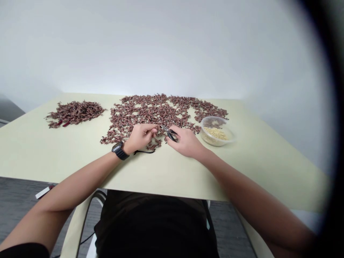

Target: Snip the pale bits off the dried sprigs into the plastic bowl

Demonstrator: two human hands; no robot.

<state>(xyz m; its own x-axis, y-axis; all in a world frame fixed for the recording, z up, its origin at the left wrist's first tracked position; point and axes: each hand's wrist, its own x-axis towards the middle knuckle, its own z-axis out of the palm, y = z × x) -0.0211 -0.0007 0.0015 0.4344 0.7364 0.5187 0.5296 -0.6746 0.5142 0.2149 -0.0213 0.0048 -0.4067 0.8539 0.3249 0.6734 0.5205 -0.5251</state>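
My left hand (139, 137) pinches something small, probably a dried chili, though the fingers mostly hide it. My right hand (186, 141) holds small black-handled scissors (170, 133), whose metal blades point left towards my left fingertips. Both hands sit at the near edge of a wide layer of dried red-brown chilies (158, 111). To the right of my right hand stands a clear plastic bowl (216, 130) holding pale yellow seeds and some dark pieces. A separate heap of dried chilies (75, 113) lies further left.
The chilies lie on a pale green table (67, 157), whose near edge runs under my arms. A thin black cord (145, 151) lies by my left wrist, which wears a black watch (120, 151). A chair frame (77, 222) and grey floor show below.
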